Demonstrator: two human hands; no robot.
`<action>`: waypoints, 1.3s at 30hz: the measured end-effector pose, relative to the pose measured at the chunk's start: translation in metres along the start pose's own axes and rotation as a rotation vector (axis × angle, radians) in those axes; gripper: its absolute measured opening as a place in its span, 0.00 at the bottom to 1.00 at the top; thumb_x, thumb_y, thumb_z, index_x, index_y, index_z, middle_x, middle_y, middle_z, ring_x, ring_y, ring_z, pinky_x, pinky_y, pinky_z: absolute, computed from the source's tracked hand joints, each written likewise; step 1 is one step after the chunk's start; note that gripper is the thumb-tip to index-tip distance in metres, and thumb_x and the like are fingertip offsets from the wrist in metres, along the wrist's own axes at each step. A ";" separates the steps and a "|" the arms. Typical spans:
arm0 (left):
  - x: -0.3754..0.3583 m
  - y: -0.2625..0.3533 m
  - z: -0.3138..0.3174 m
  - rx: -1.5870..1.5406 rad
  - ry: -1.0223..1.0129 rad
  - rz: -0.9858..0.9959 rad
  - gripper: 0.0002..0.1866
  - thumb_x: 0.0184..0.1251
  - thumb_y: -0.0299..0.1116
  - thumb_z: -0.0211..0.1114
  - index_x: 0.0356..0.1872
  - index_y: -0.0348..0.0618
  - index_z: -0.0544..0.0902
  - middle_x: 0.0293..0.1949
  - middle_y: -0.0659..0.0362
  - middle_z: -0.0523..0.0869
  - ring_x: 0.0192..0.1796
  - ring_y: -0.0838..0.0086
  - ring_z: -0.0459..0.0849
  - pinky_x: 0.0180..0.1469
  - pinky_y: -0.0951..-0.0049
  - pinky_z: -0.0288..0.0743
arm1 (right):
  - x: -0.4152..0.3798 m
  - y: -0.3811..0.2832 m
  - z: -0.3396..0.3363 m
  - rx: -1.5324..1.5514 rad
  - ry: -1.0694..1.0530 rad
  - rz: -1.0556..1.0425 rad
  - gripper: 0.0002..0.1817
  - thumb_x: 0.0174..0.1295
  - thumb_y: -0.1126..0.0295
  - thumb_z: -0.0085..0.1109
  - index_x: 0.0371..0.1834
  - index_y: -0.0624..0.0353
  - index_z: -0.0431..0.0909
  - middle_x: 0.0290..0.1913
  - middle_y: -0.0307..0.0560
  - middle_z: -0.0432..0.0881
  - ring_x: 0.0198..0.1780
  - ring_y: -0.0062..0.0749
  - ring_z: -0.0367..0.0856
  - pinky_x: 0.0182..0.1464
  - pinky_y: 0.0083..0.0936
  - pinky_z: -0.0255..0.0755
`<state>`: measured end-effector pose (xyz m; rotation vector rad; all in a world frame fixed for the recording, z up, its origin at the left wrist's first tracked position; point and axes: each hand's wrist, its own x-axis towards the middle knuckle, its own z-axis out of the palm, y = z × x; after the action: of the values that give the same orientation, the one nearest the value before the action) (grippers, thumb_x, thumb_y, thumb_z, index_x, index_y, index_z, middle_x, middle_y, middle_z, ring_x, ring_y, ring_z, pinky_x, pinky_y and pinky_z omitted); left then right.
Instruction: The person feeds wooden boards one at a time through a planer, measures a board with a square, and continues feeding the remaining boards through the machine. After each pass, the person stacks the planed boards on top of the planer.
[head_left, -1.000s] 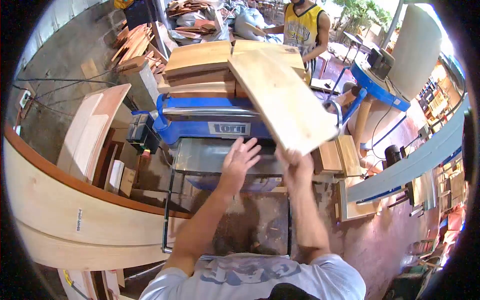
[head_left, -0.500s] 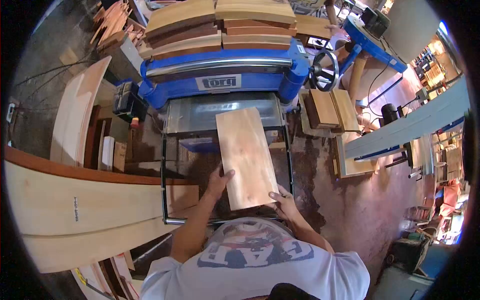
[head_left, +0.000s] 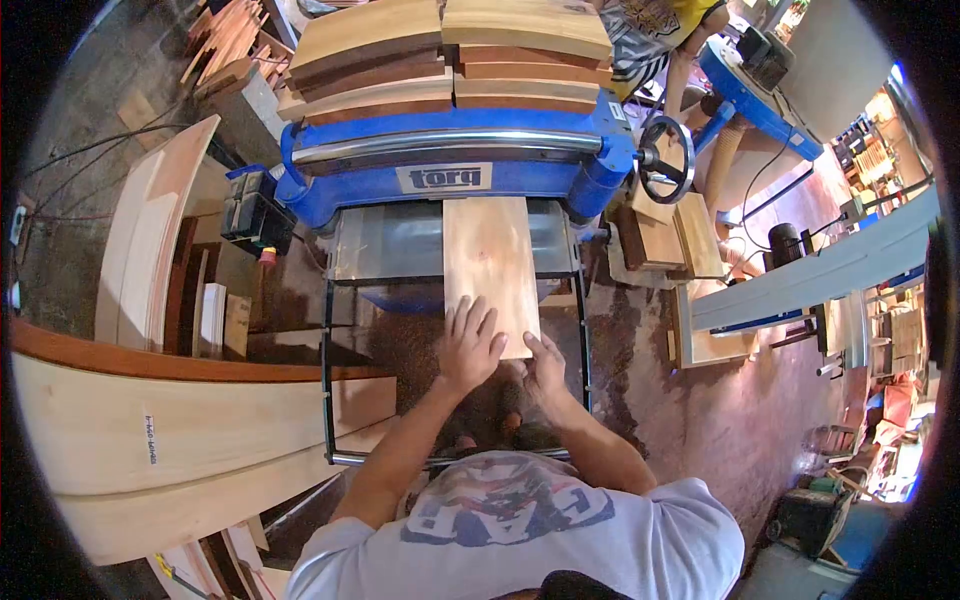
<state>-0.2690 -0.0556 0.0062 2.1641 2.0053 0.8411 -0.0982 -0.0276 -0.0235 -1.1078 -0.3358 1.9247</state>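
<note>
A pale wooden board point(head_left: 487, 250) lies lengthwise on the metal bed point(head_left: 380, 243) of a blue thickness planer point(head_left: 440, 178). Its far end is hidden beneath the planer's head, and its near end sticks out toward me. My left hand point(head_left: 472, 345) rests on top of the board near its left edge, fingers stretched out flat. At the near right corner, my right hand point(head_left: 543, 367) grips the board, thumb on top and fingers partly hidden below.
Stacked boards point(head_left: 450, 65) sit on top of the planer. A handwheel point(head_left: 667, 160) is at its right, near more wood pieces point(head_left: 650, 235). Another person's arm point(head_left: 682, 75) reaches down behind it. Long panels point(head_left: 230, 430) lie at left; a black frame point(head_left: 328, 370) extends toward me.
The board has moved forward and straightened, its far end passing under the planer's head. My left hand has shifted from the board's side onto its top. Another person has appeared at the upper right.
</note>
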 end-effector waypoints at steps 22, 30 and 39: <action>0.060 -0.028 0.020 0.199 -0.022 -0.156 0.35 0.71 0.53 0.57 0.72 0.38 0.70 0.77 0.34 0.57 0.78 0.28 0.52 0.72 0.24 0.50 | 0.069 -0.043 0.070 -1.644 -0.095 -1.248 0.23 0.53 0.69 0.64 0.55 0.50 0.80 0.60 0.48 0.75 0.64 0.52 0.70 0.72 0.66 0.55; 0.078 -0.039 0.029 0.189 0.032 -0.163 0.38 0.72 0.55 0.56 0.73 0.37 0.68 0.74 0.30 0.60 0.77 0.25 0.53 0.71 0.21 0.50 | 0.090 -0.048 0.081 -1.691 -0.093 -1.224 0.25 0.55 0.69 0.63 0.59 0.54 0.76 0.59 0.52 0.73 0.63 0.54 0.70 0.73 0.67 0.54; 0.097 -0.044 0.021 0.036 0.140 -0.155 0.39 0.65 0.46 0.65 0.72 0.33 0.64 0.73 0.34 0.57 0.76 0.29 0.51 0.73 0.23 0.46 | 0.107 -0.064 0.092 -1.603 -0.128 -1.386 0.17 0.61 0.70 0.61 0.55 0.54 0.78 0.54 0.49 0.76 0.57 0.51 0.73 0.69 0.62 0.57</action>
<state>-0.2999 0.0480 0.0031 1.9862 2.2362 0.9645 -0.1614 0.1107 0.0052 -0.9962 -2.2030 0.1667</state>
